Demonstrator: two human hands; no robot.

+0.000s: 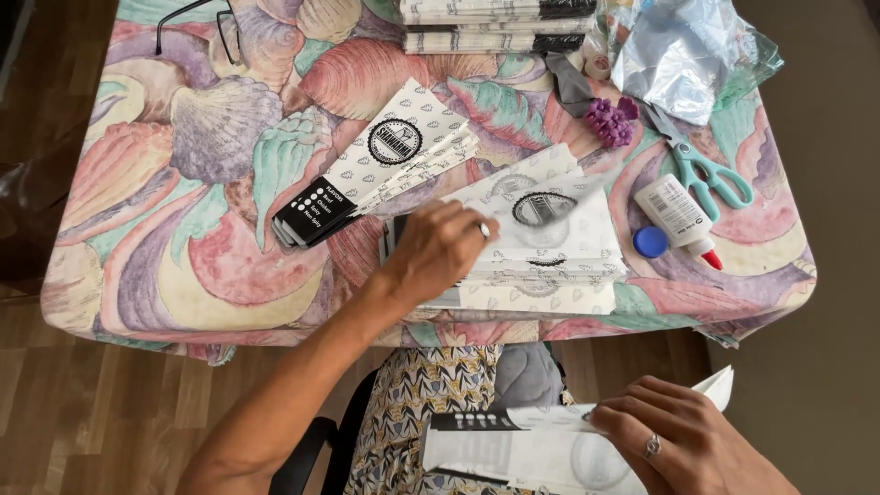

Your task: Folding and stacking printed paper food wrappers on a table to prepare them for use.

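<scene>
A fan of flat white-and-black printed paper sleeves [367,179] lies left of centre; a stack of the same sleeves [550,243] sits at the near edge, another pile [495,23] at the far edge. Right, a white glue bottle [676,213] with a printed label lies beside crumpled clear plastic wrap [683,50]
</scene>
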